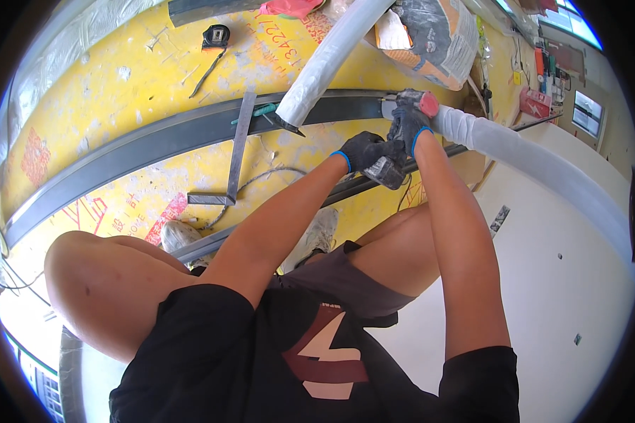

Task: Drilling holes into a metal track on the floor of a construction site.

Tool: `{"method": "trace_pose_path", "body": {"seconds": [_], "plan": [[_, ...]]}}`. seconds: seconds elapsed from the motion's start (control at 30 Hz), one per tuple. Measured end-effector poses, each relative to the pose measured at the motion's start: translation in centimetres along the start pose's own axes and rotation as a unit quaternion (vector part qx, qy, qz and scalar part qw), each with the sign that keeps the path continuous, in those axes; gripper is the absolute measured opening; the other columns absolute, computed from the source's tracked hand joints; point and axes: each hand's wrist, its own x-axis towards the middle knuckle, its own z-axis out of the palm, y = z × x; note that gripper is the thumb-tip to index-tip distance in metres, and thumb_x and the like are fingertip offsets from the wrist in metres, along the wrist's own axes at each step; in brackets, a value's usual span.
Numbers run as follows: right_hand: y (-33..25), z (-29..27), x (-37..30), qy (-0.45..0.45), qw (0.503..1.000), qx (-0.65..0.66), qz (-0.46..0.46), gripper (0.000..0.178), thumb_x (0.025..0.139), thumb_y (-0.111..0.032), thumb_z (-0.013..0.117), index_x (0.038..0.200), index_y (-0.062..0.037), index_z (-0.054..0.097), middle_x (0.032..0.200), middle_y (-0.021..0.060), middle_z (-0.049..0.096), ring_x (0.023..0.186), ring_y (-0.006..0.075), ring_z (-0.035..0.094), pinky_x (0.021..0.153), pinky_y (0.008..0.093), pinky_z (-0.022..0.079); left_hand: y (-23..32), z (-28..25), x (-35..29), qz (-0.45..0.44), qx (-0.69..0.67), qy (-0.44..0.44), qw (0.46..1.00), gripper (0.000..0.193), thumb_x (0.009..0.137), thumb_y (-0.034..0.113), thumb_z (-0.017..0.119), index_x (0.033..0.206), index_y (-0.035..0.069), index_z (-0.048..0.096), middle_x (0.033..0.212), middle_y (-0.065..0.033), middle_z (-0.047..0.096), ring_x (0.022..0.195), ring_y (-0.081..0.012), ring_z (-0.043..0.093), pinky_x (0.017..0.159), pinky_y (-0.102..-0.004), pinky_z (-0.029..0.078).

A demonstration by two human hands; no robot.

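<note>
In dark gloves with blue cuffs, both my hands meet on a cordless drill (pixel 386 171) above a long dark metal profile (pixel 176 129). My right hand (pixel 408 124) is closed round the drill's upper grip, just below its body with a red rear end. Closed at the lower part of the drill, beside its base, is my left hand (pixel 365 151); its fingers are partly hidden. The drill's front points left, over the profile. Left of my hands, a metal try square (pixel 241 144) lies across the profile, with a small teal tool (pixel 264 111) beside it.
A black tape measure (pixel 216 37) lies on the stained yellow floor covering (pixel 130 95). A plastic-wrapped tube (pixel 331 60) slants over the profile; another wrapped length (pixel 536 151) extends right. An orange-and-grey sack (pixel 437 42) sits at the back. A cord (pixel 264 171) curls near my shoes.
</note>
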Motion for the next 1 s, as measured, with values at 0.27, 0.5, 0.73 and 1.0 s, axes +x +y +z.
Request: {"method": "trace_pose_path", "body": {"seconds": [0.27, 0.5, 0.73, 1.0], "plan": [[-0.6, -0.2, -0.7, -0.015, 0.997, 0.078, 0.021, 0.023, 0.09, -0.019, 0.053, 0.069, -0.014, 0.046, 0.054, 0.009, 0.047, 0.04, 0.0248, 0.047, 0.04, 0.0392, 0.036, 0.1, 0.1, 0.2, -0.004, -0.005, -0.003, 1.0, 0.073, 0.078, 0.07, 0.058, 0.094, 0.001, 0.074, 0.093, -0.0213, 0.071, 0.087, -0.0338, 0.067, 0.083, -0.0399, 0.049], [-0.9, 1.1, -0.9, 0.023, 0.989, 0.127, 0.074, 0.03, 0.092, -0.029, 0.059, 0.068, -0.0161, 0.045, 0.053, 0.0035, 0.042, 0.04, 0.0208, 0.043, 0.04, 0.0357, 0.034, 0.3, -0.1, -0.3, -0.022, -0.028, -0.014, 0.999, 0.063, 0.083, 0.059, 0.063, 0.095, -0.002, 0.072, 0.086, -0.014, 0.07, 0.077, -0.0219, 0.064, 0.076, -0.0342, 0.049], [-0.3, 1.2, -0.6, 0.076, 0.984, 0.155, 0.036, 0.034, 0.093, -0.034, 0.058, 0.068, -0.0151, 0.045, 0.052, 0.0042, 0.042, 0.039, 0.0212, 0.043, 0.04, 0.0364, 0.035, 0.1, 0.0, -0.5, -0.03, -0.027, 0.006, 0.999, 0.062, 0.082, 0.06, 0.063, 0.094, -0.001, 0.073, 0.087, -0.0143, 0.07, 0.08, -0.0226, 0.064, 0.077, -0.0347, 0.049], [1.5, -0.3, 1.1, -0.011, 1.0, -0.018, -0.012, 0.039, 0.094, -0.038, 0.05, 0.062, -0.0163, 0.046, 0.05, 0.0051, 0.042, 0.037, 0.0223, 0.043, 0.039, 0.037, 0.036, 0.2, 0.4, -0.3, -0.019, -0.002, 0.01, 1.0, 0.062, 0.081, 0.06, 0.062, 0.096, 0.0, 0.073, 0.09, -0.0177, 0.071, 0.082, -0.027, 0.065, 0.079, -0.0363, 0.049]]}}
